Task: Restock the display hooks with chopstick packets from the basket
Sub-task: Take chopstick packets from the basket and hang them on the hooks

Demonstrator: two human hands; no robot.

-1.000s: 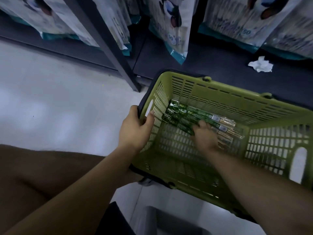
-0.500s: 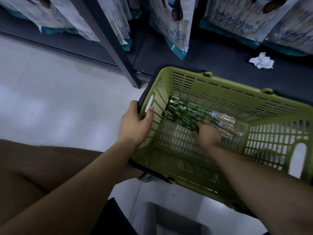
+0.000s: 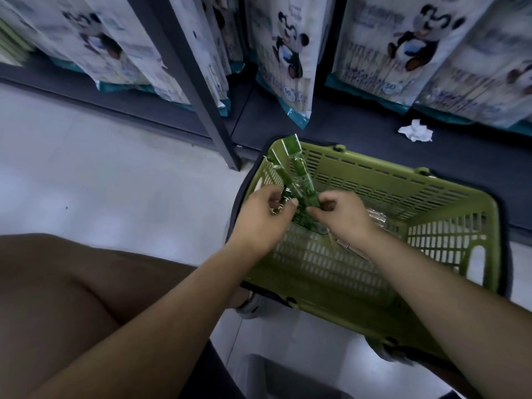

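Green chopstick packets (image 3: 301, 180) fan up between gripping fingers (image 3: 288, 207).

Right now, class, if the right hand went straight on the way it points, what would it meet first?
The right hand points left, pinching the green chopstick packets. Straight on, it would likely meet the left hand, which grips the same bunch over the basket; depth is unclear.

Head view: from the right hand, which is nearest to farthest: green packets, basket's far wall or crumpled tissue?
1. Green packets, pinched by the right hand.
2. Basket's far wall, just beyond.
3. Crumpled tissue, on the dark shelf behind.
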